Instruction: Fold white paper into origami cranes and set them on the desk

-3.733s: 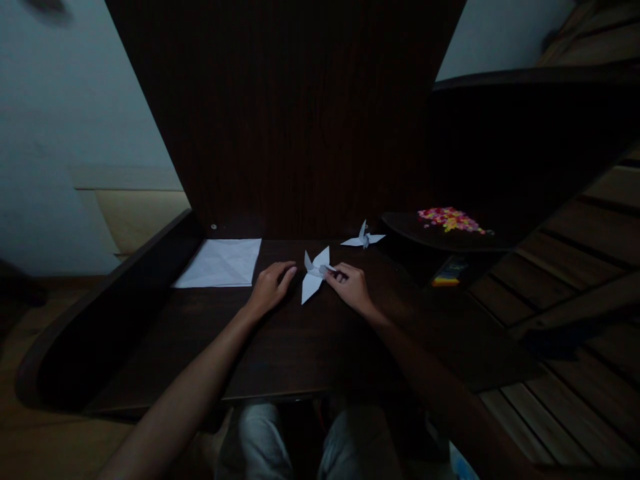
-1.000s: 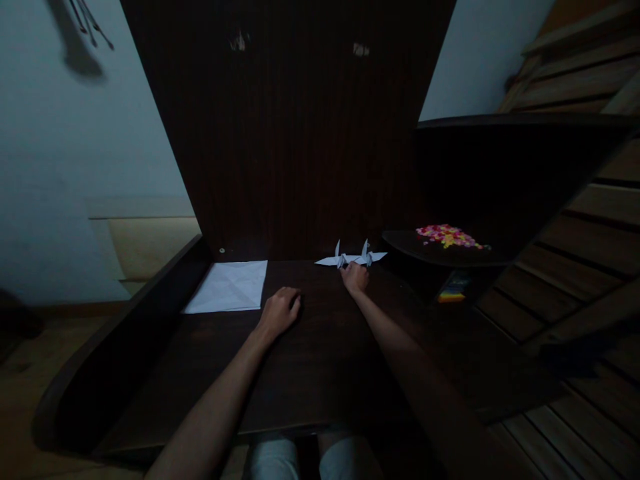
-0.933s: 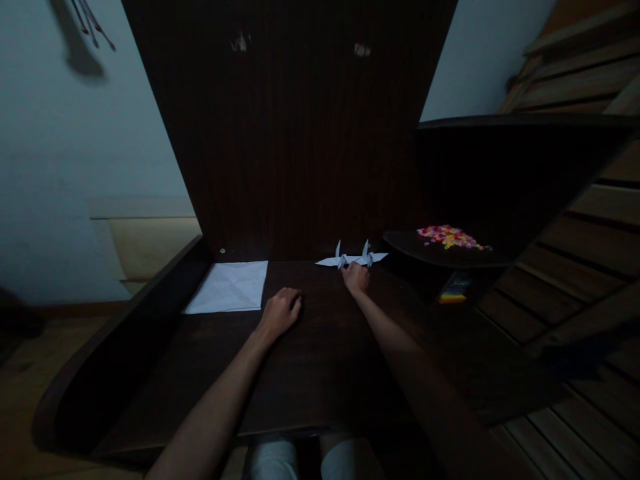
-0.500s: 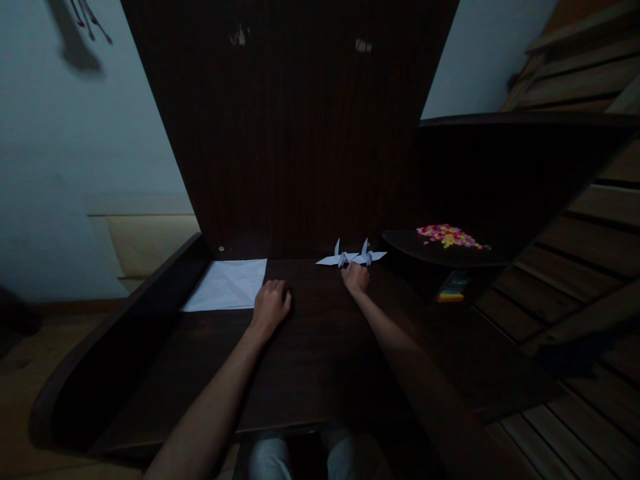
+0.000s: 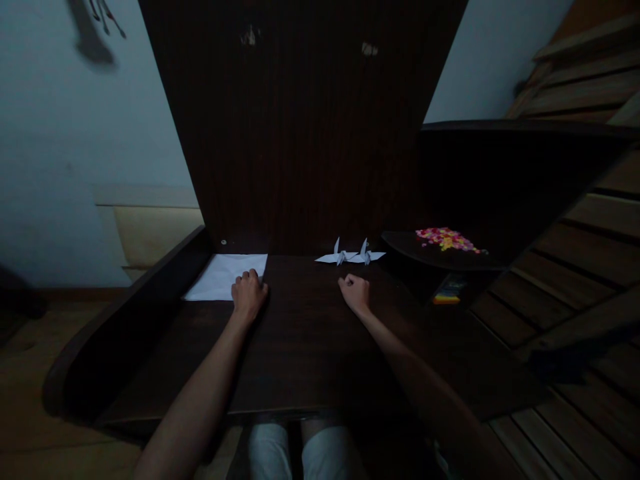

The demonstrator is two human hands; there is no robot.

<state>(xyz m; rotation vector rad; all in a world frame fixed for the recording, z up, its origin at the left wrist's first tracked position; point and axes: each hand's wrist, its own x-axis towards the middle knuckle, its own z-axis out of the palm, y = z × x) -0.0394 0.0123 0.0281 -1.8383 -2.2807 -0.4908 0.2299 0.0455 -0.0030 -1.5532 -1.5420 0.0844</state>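
My left hand (image 5: pixel 249 293) lies palm down over the lower right part of a white sheet of paper (image 5: pixel 215 277), its fingers slightly bent and apart. The sheet is flat on the dark wooden desk (image 5: pixel 300 347). My right hand (image 5: pixel 356 291) rests on the desk as a loose fist, and I see nothing in it. Just beyond it stand two folded paper cranes, the left crane (image 5: pixel 341 257) and the right crane (image 5: pixel 367 256), side by side with wings touching or overlapping.
On a low corner shelf (image 5: pixel 400 245) at the right lies a heap of small pink, red and yellow pieces (image 5: pixel 447 239). Beneath it is a small item with a yellow and orange edge (image 5: pixel 447 299). A raised side panel (image 5: pixel 125 320) bounds the desk at the left.
My left hand has moved left from the sheet's right edge onto the paper. My right hand has drawn back from the cranes towards me and curled. The view has shifted slightly.
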